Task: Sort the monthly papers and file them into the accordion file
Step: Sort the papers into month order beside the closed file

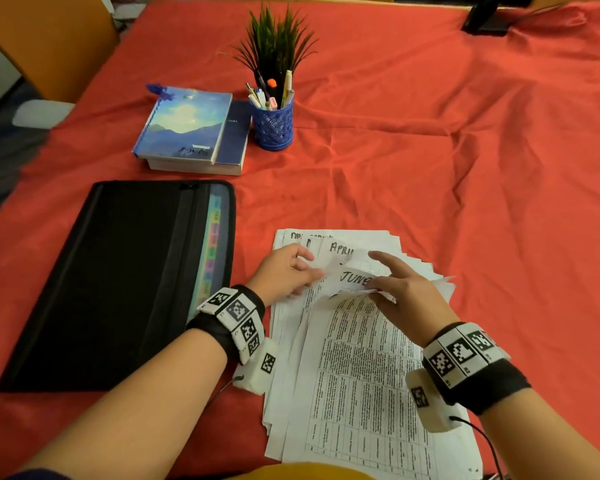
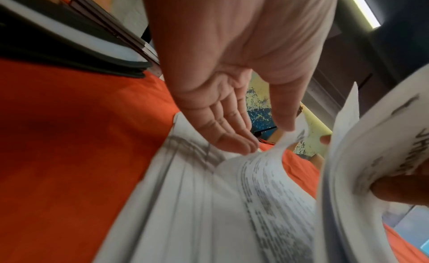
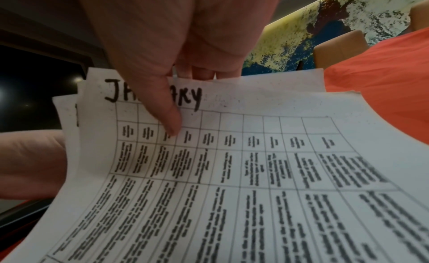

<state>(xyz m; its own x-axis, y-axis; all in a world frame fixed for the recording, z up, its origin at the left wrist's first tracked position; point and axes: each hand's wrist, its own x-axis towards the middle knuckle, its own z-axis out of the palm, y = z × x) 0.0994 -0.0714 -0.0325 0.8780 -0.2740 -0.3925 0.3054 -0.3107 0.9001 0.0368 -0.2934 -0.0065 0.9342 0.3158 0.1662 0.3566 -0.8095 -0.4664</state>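
The black accordion file (image 1: 118,278) lies flat on the left, its coloured tabs (image 1: 212,251) along the right edge. A fanned pile of printed papers (image 1: 354,375) lies to its right, with handwritten headings APRIL and JUNE showing. My right hand (image 1: 385,278) lifts several top sheets off the pile. In the right wrist view its thumb (image 3: 169,116) presses on a sheet headed JANUARY (image 3: 209,156), with the fingers behind it. My left hand (image 1: 302,268) is at the pile's upper left. Its fingers (image 2: 232,138) lie straight, and the thumb tip touches a sheet's curled edge (image 2: 287,140).
Two stacked books (image 1: 191,129), a blue pen holder (image 1: 272,123) and a potted plant (image 1: 278,39) stand behind the file. A red cloth (image 1: 465,168) covers the table. An orange chair (image 1: 49,39) is at the far left, a dark object (image 1: 485,19) at the far right.
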